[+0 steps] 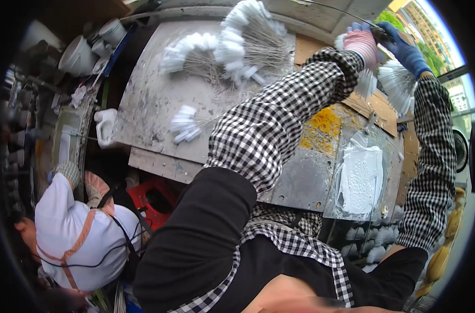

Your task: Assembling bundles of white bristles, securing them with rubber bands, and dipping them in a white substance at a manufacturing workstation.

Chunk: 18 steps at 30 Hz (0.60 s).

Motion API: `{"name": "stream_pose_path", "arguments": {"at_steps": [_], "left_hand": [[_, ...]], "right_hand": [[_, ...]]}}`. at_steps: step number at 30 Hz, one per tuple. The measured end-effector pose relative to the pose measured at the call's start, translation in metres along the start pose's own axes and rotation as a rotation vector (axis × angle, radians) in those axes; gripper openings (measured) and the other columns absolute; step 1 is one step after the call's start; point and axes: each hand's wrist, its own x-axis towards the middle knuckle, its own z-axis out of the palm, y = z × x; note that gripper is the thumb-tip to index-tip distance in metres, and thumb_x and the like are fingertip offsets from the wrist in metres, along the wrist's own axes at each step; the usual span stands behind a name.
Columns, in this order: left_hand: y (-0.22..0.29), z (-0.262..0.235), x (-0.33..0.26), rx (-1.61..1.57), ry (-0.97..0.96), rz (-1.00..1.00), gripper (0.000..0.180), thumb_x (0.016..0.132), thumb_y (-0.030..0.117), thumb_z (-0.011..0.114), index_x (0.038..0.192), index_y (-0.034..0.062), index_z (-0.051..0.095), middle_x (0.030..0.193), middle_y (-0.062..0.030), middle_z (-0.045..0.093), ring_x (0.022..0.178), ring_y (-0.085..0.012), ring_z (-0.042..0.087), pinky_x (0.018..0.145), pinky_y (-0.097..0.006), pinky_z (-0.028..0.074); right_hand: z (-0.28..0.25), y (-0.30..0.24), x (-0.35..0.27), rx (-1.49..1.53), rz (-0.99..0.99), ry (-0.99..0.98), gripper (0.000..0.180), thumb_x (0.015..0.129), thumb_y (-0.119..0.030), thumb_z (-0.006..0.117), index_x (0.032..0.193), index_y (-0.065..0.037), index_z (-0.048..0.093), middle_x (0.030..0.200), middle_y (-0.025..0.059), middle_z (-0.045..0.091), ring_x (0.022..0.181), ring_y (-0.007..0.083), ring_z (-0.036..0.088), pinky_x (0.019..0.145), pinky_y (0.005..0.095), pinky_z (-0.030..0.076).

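Both my arms reach to the far right, over the table's far corner. My left hand [361, 44], in a pink-striped glove with bluish fingertips, is closed beside a small dark object [382, 34] at a thin rod. My right hand [406, 55], in a blue glove, closes at the same dark object from the other side. What exactly each hand grips is hidden by the fingers. Under my left hand hangs a bunch of white-tipped pieces [366, 84]. A larger white fan-shaped bunch [396, 86] hangs beneath my right hand.
Bundles of white-tipped thin stems [245, 44] lie on the grey worktable [154, 99]. Yellow bands [321, 128] and a slab of white paste [360, 177] lie nearer. A white jug [106, 127] stands at the left edge. A co-worker [86, 240] sits lower left beside a red stool [153, 201].
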Motion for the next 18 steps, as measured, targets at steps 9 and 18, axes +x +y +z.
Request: {"name": "stream_pose_path", "arguments": {"at_steps": [9, 18], "left_hand": [[-0.136, -0.032, -0.298, 0.005, 0.057, 0.227, 0.074, 0.076, 0.021, 0.080, 0.142, 0.0062, 0.050, 0.131, -0.0196, 0.054, 0.124, -0.0393, 0.052, 0.107, -0.048, 0.045], [-0.284, -0.139, -0.334, 0.792, -0.306, -0.117, 0.058, 0.086, 0.009, 0.065, 0.141, 0.0061, 0.051, 0.122, -0.0210, 0.065, 0.115, -0.0372, 0.063, 0.098, -0.046, 0.052]], "right_hand": [[0.017, -0.156, -0.026, 0.099, -0.326, 0.545, 0.043, 0.097, -0.012, 0.067, 0.139, -0.012, 0.061, 0.121, 0.0165, 0.071, 0.116, 0.0274, 0.069, 0.098, 0.0388, 0.055], [0.196, -0.330, -0.008, 0.717, -0.403, 0.238, 0.030, 0.090, -0.015, 0.070, 0.119, -0.009, 0.069, 0.106, 0.0133, 0.069, 0.098, 0.0313, 0.067, 0.088, 0.0429, 0.054]]}}
